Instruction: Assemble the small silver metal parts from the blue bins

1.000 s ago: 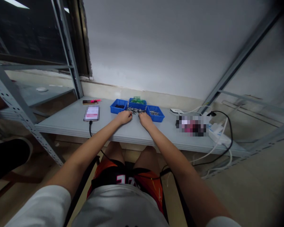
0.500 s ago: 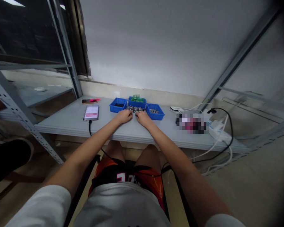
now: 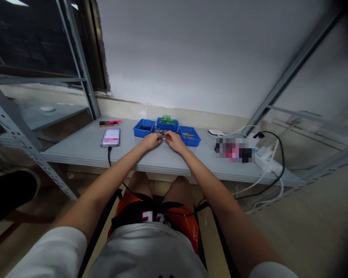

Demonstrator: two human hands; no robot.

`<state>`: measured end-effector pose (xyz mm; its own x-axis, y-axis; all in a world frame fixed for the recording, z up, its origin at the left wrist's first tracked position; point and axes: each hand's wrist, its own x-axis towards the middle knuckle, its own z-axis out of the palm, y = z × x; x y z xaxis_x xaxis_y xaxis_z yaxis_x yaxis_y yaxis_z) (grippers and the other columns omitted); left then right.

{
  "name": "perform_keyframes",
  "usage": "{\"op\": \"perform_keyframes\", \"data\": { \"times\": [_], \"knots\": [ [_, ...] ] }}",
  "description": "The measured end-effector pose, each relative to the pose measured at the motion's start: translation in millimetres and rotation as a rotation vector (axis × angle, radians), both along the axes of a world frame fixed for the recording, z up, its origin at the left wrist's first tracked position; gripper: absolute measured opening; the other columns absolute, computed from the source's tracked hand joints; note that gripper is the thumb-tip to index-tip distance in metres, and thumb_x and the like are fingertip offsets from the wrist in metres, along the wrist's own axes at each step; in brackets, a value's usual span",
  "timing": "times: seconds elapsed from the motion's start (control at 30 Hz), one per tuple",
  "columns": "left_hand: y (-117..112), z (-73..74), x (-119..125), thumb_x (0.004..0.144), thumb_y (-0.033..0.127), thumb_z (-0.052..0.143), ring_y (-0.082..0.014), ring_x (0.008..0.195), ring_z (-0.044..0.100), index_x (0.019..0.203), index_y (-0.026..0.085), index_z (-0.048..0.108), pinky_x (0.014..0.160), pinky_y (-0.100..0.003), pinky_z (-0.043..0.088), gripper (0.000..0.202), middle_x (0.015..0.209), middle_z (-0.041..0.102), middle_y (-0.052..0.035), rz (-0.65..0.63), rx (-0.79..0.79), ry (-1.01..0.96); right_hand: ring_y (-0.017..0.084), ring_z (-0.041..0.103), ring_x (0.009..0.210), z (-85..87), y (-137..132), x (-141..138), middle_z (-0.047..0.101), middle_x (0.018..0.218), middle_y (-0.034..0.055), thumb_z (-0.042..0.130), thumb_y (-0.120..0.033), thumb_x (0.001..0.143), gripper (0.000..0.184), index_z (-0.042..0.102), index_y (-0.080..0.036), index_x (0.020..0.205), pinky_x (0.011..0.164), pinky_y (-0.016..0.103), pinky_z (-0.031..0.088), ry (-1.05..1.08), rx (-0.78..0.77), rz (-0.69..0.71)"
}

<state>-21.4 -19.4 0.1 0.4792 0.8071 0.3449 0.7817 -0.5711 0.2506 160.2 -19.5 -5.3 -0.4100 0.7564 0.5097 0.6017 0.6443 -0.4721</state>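
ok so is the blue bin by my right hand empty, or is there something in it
Not empty: the blue bin holds small silvery pieces. They lie below its rim, so it isn't brimming.

Near the centre of the frame, the bare right hand [image 3: 175, 143] has moved leftward and slightly up, its bent fingers now arching higher and closer to the bare left hand [image 3: 152, 141] than a second ago. It now covers more of the middle of the loose pile of thin, silvery metal pieces [image 3: 160, 133], and the gap between the fingertips has narrowed
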Motion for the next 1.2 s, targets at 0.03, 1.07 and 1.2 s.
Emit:
{"op": "perform_keyframes", "data": {
  "times": [0.03,1.07,1.2],
  "knots": [
    [0,0.3,0,0.087,0.027,0.051,-0.023,0.097,0.065,0.105,0.02,0.07,0.084,-0.029,0.049,0.028,0.104,0.071,-0.0084,-0.003,0.005,-0.02,0.015,0.059,0.085,1.1,-1,1,0.065,0.096,0.0069,0.054,-0.01,0.08,0.021,0.059,-0.014,0.1,0.08,0.026,0.044,-0.013,-0.006,-0.02],
    [4,2.0,2,0.085,0.029,0.055,-0.0168,0.084,0.063,0.094,0.013,0.066,0.081,-0.026,0.048,0.021,0.093,0.071,-0.0072,-0.078,0.013,-0.415,0.013,0.056,0.07,6.9,-9,0,0.063,0.074,0.0013,0.043,-0.03,0.094,0.028,0.062,-0.016,0.081,0.068,0.023,0.037,-0.044,-0.091,-0.023],
    [4,0.1,1,0.085,0.03,0.054,-0.0184,0.084,0.063,0.093,0.016,0.069,0.08,-0.027,0.048,0.022,0.09,0.071,-0.0055,-0.088,0.015,-0.242,0.011,0.052,0.064,5.0,-6,1,0.06,0.068,-0.0009,0.043,-0.039,0.093,0.036,0.059,-0.016,0.072,0.064,0.022,0.035,0.014,-0.162,0.021]
  ]
}}
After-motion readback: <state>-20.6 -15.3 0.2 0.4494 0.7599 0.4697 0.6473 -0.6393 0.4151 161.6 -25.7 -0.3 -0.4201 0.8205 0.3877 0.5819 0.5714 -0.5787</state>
